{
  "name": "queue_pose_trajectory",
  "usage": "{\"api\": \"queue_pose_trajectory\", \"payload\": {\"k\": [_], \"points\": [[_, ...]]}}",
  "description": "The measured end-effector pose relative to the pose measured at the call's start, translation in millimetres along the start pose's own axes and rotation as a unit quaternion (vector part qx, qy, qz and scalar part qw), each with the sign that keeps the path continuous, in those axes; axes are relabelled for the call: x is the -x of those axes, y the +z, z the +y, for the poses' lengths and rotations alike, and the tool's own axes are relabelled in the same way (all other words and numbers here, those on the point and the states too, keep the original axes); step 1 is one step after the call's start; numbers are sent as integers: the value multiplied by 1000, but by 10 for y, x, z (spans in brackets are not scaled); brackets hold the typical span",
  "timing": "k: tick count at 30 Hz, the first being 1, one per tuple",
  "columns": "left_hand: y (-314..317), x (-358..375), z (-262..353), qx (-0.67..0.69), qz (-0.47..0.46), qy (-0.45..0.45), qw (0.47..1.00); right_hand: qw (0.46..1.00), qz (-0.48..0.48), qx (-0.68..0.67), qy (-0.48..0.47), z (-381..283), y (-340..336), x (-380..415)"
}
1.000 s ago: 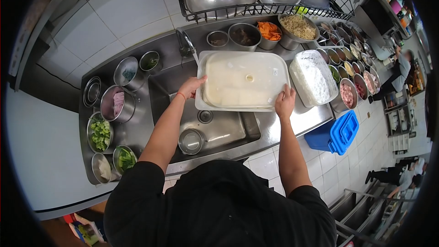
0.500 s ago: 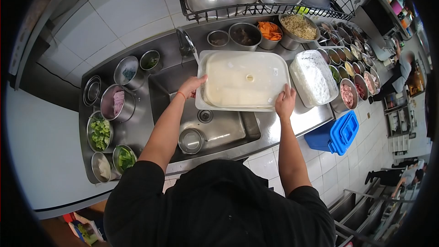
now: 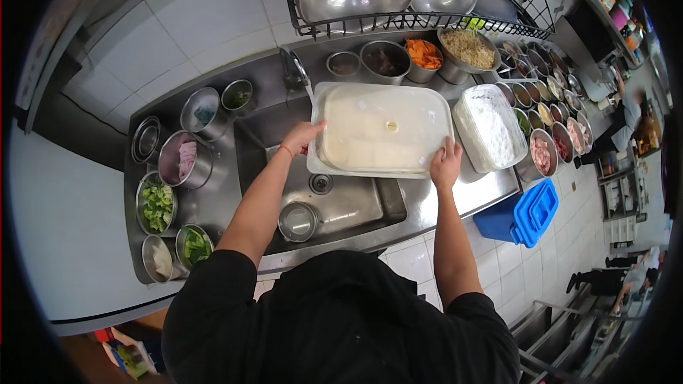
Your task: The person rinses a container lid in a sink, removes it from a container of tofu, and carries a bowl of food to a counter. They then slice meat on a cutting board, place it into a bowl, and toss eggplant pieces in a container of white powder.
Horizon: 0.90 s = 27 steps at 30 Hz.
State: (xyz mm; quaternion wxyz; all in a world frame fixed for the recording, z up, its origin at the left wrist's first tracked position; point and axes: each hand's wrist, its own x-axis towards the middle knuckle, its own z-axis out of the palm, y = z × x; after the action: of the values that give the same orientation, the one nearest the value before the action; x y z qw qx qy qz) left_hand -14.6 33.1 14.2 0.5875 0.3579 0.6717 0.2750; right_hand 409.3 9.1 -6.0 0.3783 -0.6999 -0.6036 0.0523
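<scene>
A large white plastic food container with a translucent lid (image 3: 388, 126) spans the back of the steel sink (image 3: 348, 203) and the counter to its right. My left hand (image 3: 302, 139) grips its left edge, the fingers curled underneath and the thumb on the rim. At the right front corner my right hand (image 3: 445, 163) is closed on the rim. Something pale shows through the lid. Just right of it stands a clear plastic tub of white powder (image 3: 491, 128). A round metal dish (image 3: 298, 221) lies in the sink, below the container.
Behind the container are a faucet (image 3: 297, 71), a pot of orange slices (image 3: 423, 55) and a bowl of sprouts (image 3: 468, 50). Several pots of vegetables (image 3: 157, 204) line the left counter. A blue lidded bin (image 3: 526, 212) stands on the floor. Other people (image 3: 629, 110) are at far right.
Both hands still hold the container, which sits almost where it was. The whole view has shifted slightly, with things appearing a little lower and to the right.
</scene>
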Motion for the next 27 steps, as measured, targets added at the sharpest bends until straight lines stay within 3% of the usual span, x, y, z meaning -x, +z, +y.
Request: {"api": "queue_pose_trajectory", "payload": {"k": [2,5,7,9,10,11,12,13,14,15,17,19,20,21,22,24,26,27], "points": [[3,0,-9,2,9,3,1000,1000,0,-10,0,18,-5,-4],[-11,-14,-5,-19,7,3,1000,995,-5,99,-12,-188,-113,-135],[41,-8,-33,-8,21,17,1000,986,68,154,10,-684,-202,-195],[74,12,-28,-5,18,18,1000,994,48,-23,-95,-992,53,-309],[93,31,-28,-5,13,18,1000,981,-7,-129,-143,-1152,256,-400],[116,25,-53,-9,11,24,1000,952,-126,-277,-36,-1492,391,-417],[189,123,-14,-1,41,43,998,944,-151,-280,-89,-1716,625,-433],[253,176,5,-2,55,51,997,922,-212,-311,-94,-1805,1070,-465],[304,222,-7,-2,68,58,996,852,-306,-425,23,-2210,1064,-427],[335,182,-82,-29,63,66,995,791,-362,-486,82,-2431,1256,-422],[393,14,-282,-71,60,120,988,673,-421,-579,184,-2646,1781,-399],[520,72,-325,-32,75,112,990,627,-404,-596,298,-2814,2170,-338],[563,-227,-604,19,34,162,986,607,-399,-592,349,-2840,2420,-323],[600,-3,-508,14,38,229,973,608,-396,-597,341,-2886,2543,-309],[664,-244,-719,-67,118,413,901,582,-401,-613,353,-2921,2610,-288],[681,223,-436,82,54,246,964,558,-405,-631,357,-2991,2636,-302],[655,341,-306,95,47,216,971,617,-397,-582,351,-3073,2566,-297],[649,365,-295,108,38,177,978,618,-422,-558,359,-3102,2527,-310]]}}
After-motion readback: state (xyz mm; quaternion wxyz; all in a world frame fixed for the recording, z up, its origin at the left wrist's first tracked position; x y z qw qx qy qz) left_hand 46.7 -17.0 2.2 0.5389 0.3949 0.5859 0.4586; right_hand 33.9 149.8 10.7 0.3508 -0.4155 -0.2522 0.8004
